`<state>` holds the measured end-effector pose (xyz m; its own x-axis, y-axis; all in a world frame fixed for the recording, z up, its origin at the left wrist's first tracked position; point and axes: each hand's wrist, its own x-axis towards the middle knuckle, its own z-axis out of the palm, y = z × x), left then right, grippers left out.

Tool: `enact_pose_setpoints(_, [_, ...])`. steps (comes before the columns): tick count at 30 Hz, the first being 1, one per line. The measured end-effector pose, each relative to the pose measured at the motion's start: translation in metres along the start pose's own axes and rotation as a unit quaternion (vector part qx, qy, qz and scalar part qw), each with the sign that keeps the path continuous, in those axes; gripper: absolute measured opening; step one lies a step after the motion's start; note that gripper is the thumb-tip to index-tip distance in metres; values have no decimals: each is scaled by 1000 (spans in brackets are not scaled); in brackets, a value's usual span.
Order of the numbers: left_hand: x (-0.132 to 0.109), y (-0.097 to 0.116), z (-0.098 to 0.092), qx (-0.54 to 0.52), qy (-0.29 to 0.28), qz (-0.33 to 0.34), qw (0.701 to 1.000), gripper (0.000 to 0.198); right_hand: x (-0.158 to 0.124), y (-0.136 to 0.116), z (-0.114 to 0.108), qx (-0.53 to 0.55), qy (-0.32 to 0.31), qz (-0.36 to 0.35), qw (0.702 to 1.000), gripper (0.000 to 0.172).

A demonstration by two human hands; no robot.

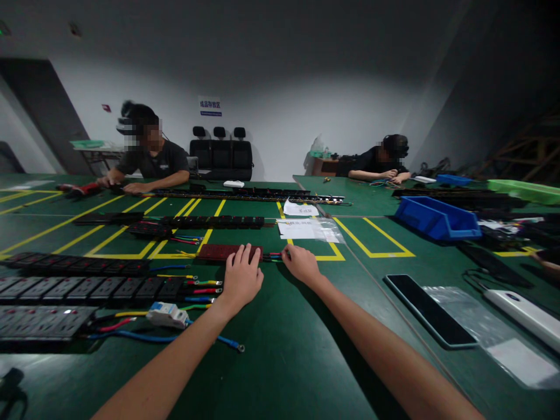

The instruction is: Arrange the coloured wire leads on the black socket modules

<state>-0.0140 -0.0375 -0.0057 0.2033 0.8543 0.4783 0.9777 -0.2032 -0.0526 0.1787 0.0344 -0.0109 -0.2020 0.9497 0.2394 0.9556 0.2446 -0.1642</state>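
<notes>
Flat on the green table lies a dark red socket module (214, 252), with coloured wires coming out at both ends. My left hand (242, 274) rests over its right part, fingers spread across the top. At the module's right end, my right hand (301, 262) is closed with thumb and fingers together around the coloured wires (275, 256). The wire ends are hidden inside that hand. Left of my left forearm are black socket strips (87, 289) with ring-lug leads, and a white circuit breaker (167, 315) lies on the blue and yellow wires.
A phone (429, 309), plastic bags (464, 315) and a white power bank (525, 312) lie on the right. A blue bin (437, 219) stands beyond them. Papers (306, 228) and more black strips (214, 221) lie ahead. Two people (153, 154) sit across the table.
</notes>
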Motion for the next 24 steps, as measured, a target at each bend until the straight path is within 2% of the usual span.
enact_pose_setpoints(24, [-1, -1, 2, 9, 2, 3, 1000, 52, 0, 2, 0, 21, 25, -10, 999, 23])
